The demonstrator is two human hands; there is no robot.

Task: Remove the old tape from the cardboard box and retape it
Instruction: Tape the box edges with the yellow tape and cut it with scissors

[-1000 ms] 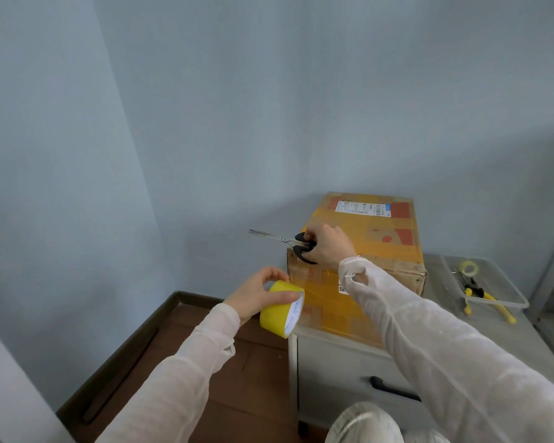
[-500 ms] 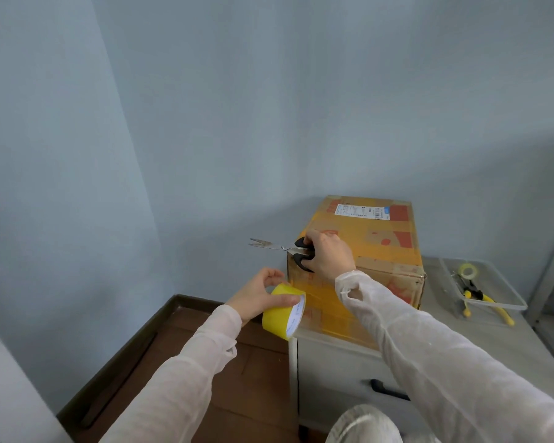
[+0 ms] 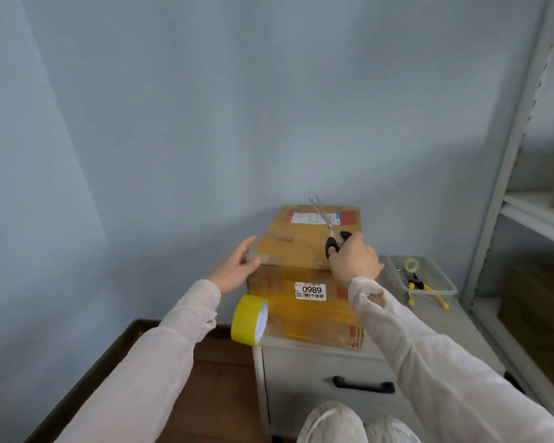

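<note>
The yellow tape roll (image 3: 249, 319), gripped by the left hand (image 3: 237, 268) half a second ago, is now released and is seen against the lower front left corner of the cardboard box (image 3: 296, 251), at the cabinet's (image 3: 314, 369) edge. The scissors (image 3: 332, 241), earlier aimed leftward past the box, are now pointed away across its top. The left hand is held open, its straight fingers laid on the box's upper left edge. The scissors' black handles are gripped by the right hand (image 3: 354, 260), the blades slightly parted. The box is set on the grey cabinet, glossy tape is seen on its faces, and a white "0989" label (image 3: 311, 291) is borne on its front.
</note>
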